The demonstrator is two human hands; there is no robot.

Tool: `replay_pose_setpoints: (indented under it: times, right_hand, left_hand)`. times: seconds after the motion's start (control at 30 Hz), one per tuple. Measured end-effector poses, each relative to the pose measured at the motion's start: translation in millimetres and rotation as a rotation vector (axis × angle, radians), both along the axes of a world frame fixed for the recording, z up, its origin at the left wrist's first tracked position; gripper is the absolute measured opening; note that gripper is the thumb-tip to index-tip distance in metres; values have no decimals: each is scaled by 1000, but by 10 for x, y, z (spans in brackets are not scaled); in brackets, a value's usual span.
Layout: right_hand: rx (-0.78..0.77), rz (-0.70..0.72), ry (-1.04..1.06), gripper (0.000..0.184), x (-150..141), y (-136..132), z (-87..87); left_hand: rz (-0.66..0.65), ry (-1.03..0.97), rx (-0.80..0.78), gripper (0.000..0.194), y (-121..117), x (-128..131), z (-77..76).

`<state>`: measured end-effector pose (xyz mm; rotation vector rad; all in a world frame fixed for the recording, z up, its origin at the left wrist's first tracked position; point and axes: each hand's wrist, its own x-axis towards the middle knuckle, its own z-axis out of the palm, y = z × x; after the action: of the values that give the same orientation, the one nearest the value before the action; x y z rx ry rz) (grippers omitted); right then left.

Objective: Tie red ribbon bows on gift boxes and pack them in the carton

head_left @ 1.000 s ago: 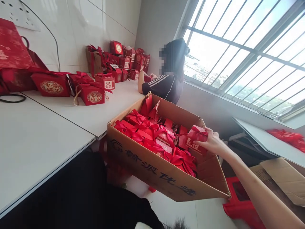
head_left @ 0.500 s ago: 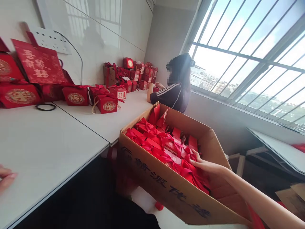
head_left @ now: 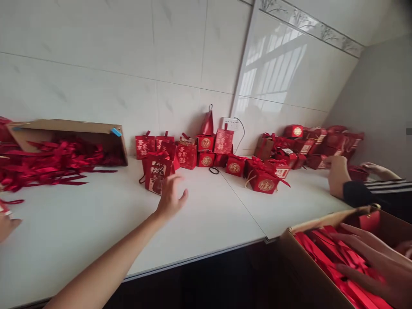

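My left hand [head_left: 171, 195] reaches over the white table with fingers apart and slightly curled. Its fingertips overlap the right side of a red gift box [head_left: 157, 174] with a dark picture on its front; whether they touch it I cannot tell. At the lower right, my right hand [head_left: 376, 257] lies spread and slightly blurred over ribbon-tied red gift boxes [head_left: 317, 246]. These are packed inside a brown cardboard carton [head_left: 309, 262].
Several red boxes [head_left: 206, 161] line the wall beneath a socket strip [head_left: 230, 123]. Loose red ribbons [head_left: 74, 156] spill from an open carton [head_left: 64, 125]. Another person's striped sleeve [head_left: 383, 186] is at right, and another hand [head_left: 7, 227] at the left edge. A black ring [head_left: 213, 171] lies on the table [head_left: 206, 223].
The view has swung left, bringing the ribbons and wall boxes into sight. My left hand is now beside the pictured box. My right hand stays over the boxes in the carton.
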<state>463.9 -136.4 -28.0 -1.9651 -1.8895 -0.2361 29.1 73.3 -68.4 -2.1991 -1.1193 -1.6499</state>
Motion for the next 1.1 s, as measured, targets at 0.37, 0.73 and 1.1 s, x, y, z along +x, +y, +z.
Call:
replay_pose_setpoints:
  times: [0.37,0.73,1.1]
  right_hand:
    - [-122,607,355,34,-2264,1870,105]
    - [84,698,970,31,-2950,2511,-5]
    - [337,1006,964,29,-3010,2098,-137]
  left_hand:
    - [107,-562,-518,35,539,-845,29]
    - [-132,-43,-449,19,65,-365,141]
    - [-225,-342,-153,10,-228,-106,380]
